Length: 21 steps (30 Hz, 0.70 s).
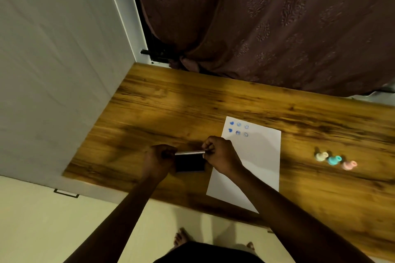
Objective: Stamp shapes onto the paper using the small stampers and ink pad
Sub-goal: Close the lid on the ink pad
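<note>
A dark square ink pad (189, 163) sits on the wooden table (213, 102), left of the white paper (254, 160). Its thin lid edge (190, 152) shows pale along the top, seemingly tilted up. My left hand (159, 159) grips the pad's left side. My right hand (220, 155) pinches the lid's right end. Near the paper's top left corner are several blue prints, two hearts (231, 126) and round faces. Three small stampers lie to the paper's right: a yellow stamper (321, 156), a teal stamper (334, 160), a pink stamper (348, 165).
A white wall or door panel (59, 60) borders the table's left side. A brown patterned curtain (267, 17) hangs behind the far edge. My bare feet (181, 239) stand on the pale floor below the near edge.
</note>
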Available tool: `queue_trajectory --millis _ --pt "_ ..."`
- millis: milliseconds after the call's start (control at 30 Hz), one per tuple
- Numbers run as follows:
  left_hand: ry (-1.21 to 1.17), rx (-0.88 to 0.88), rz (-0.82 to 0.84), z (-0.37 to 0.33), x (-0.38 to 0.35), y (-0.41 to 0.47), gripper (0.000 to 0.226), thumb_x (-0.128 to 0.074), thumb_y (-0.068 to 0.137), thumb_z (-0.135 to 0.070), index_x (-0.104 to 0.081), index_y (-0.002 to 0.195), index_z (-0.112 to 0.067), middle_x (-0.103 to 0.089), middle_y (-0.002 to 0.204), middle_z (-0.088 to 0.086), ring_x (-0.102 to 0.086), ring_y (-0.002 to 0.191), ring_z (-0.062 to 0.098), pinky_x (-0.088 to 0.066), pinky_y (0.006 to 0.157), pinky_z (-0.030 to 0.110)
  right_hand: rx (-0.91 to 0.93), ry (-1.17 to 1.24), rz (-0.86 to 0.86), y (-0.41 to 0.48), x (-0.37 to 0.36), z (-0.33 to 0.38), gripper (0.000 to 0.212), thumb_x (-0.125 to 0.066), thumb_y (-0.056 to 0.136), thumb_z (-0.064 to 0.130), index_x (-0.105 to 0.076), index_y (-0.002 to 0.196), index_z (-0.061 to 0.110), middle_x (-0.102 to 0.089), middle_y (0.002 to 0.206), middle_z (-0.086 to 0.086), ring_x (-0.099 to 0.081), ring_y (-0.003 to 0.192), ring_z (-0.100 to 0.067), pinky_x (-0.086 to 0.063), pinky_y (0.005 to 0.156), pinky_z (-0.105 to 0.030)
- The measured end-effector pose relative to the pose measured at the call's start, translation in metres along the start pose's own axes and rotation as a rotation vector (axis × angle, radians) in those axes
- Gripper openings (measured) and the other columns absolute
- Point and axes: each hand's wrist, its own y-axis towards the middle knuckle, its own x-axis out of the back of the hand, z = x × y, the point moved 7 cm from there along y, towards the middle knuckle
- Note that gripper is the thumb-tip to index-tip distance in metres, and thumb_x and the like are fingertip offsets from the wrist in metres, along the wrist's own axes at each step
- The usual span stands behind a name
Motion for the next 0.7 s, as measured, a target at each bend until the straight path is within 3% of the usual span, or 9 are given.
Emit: queue_trajectory --millis 100,233,300,367,433,567,700 --pt "0.006 -0.033 0.002 -0.001 0.001 -0.008 0.017 -0.067 0.080 -0.008 -0.082 0.086 -0.012 -0.075 0.079 0.000 -0.070 0.074 0.016 -0.053 0.065 0.022 0.026 -0.014 0.024 -0.008 -0.003 0.000 0.023 -0.078 0.081 0.006 -0.072 0.103 0.011 -0.074 0.104 -0.005 -0.071 0.095 -0.017 -0.057 0.082 -0.021" --pt "-0.024 -0.019 0.037 0.003 -0.003 -0.014 0.019 -0.069 0.089 -0.001 -0.076 0.089 -0.018 -0.073 0.084 -0.006 -0.066 0.075 0.000 -0.049 0.067 0.013 -0.010 -0.029 0.057 -0.018 -0.008 -0.004 0.030 -0.077 0.080 0.004 -0.074 0.109 0.011 -0.075 0.106 -0.006 -0.071 0.096 -0.019 -0.059 0.087 -0.027" --pt "-0.026 -0.001 0.051 0.004 -0.006 -0.017 0.019 -0.069 0.090 -0.003 -0.075 0.089 -0.021 -0.073 0.085 -0.005 -0.069 0.078 0.006 -0.055 0.070 0.019 -0.024 -0.041 0.046 -0.021 -0.009 -0.004 0.031 -0.075 0.081 0.004 -0.074 0.111 0.012 -0.075 0.108 -0.005 -0.071 0.098 -0.019 -0.056 0.087 -0.023" --pt "-0.033 0.021 0.068 0.006 -0.008 -0.017 0.018 -0.071 0.088 -0.003 -0.076 0.090 -0.019 -0.076 0.088 0.002 -0.073 0.083 0.017 -0.061 0.077 0.033 -0.031 -0.050 0.002 -0.023 -0.007 -0.002 0.029 -0.073 0.082 0.005 -0.075 0.110 0.012 -0.076 0.107 -0.005 -0.071 0.099 -0.019 -0.052 0.087 -0.020" --pt "-0.031 0.040 0.065 0.008 -0.008 -0.018 0.015 -0.074 0.086 -0.005 -0.077 0.092 -0.018 -0.078 0.090 0.005 -0.074 0.086 0.022 -0.062 0.081 0.039 -0.045 -0.052 -0.025 -0.024 -0.006 -0.001 0.023 -0.073 0.084 0.008 -0.076 0.107 0.012 -0.077 0.103 -0.005 -0.071 0.098 -0.020 -0.054 0.090 -0.024" --pt "-0.022 0.093 0.064 0.013 -0.009 -0.019 0.016 -0.081 0.083 -0.011 -0.076 0.097 -0.017 -0.077 0.096 0.007 -0.074 0.089 0.023 -0.063 0.082 0.043 -0.067 -0.078 0.023 -0.027 -0.013 -0.001 0.027 -0.076 0.087 0.022 -0.074 0.113 0.013 -0.077 0.111 -0.005 -0.072 0.104 -0.023 -0.057 0.097 -0.036" --pt "-0.032 0.108 0.094 0.011 -0.012 -0.019 0.021 -0.082 0.081 -0.009 -0.072 0.098 -0.016 -0.071 0.091 -0.001 -0.069 0.084 0.017 -0.063 0.079 0.036 -0.105 -0.081 0.020 -0.026 -0.016 -0.001 0.030 -0.076 0.088 0.029 -0.072 0.114 0.013 -0.076 0.111 -0.005 -0.072 0.104 -0.023 -0.058 0.096 -0.035"
